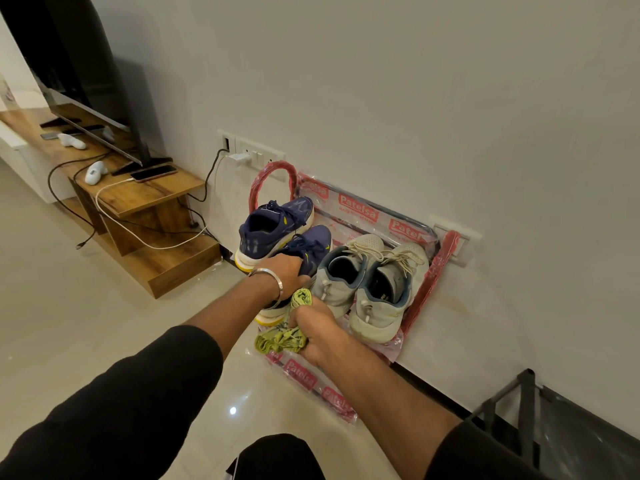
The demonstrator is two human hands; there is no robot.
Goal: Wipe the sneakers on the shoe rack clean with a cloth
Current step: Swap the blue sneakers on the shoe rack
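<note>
A low shoe rack wrapped in red-printed plastic stands against the wall. On it sit two navy sneakers with yellow soles and a pair of pale grey sneakers. My left hand grips the nearer navy sneaker at its opening, and that shoe is tilted with its heel off the rack's front. The other navy sneaker rests behind it. My right hand clutches a bunched green cloth just below the held shoe's heel.
A wooden TV unit with a television, a phone and trailing cables stands to the left. Wall sockets with a plugged charger are above the rack. A dark metal frame sits at the lower right. Glossy floor tiles lie in front.
</note>
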